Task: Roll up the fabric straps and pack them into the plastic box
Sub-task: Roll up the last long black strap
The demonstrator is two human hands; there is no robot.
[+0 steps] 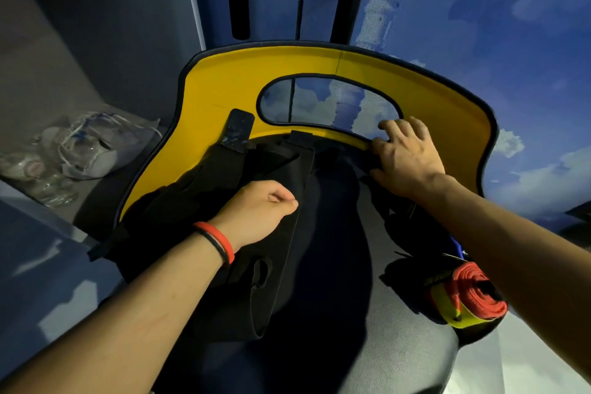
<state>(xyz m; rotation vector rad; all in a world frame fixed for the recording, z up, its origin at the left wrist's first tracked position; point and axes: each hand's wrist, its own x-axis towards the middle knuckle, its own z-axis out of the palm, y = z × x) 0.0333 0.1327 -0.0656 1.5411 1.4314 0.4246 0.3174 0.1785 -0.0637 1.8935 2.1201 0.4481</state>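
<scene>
Nearest, at the lower right: a rolled strap [467,297], red-orange with a yellow outer layer, wound tight and lying on its side on a grey surface [399,361], just under the right forearm. To the left of it, a wide black strap [281,259], running loose from the near edge up towards a yellow board, with a looped slot near its lower end. On the left wrist, an orange band [220,241] with a thin dark one beside it. Left hand [259,211] back up and curled, thumb pressed to the side of the forefinger, pinching the edge of the black strap about midway along. Further on, right hand [407,158] palm down, fingers straight and slightly spread, gripping nothing; heel of the palm over dark fabric, fingertips resting on the black-trimmed rim of the board's cut-out. Yellow board [287,73] curved, dark-edged, standing behind both hands, with a black tab [238,128] lying on its lower left part. Off to the left, well apart, a clear plastic bag [83,144] of tubing on a grey ledge. Beyond, a blue wall [495,25] painted with clouds.
</scene>
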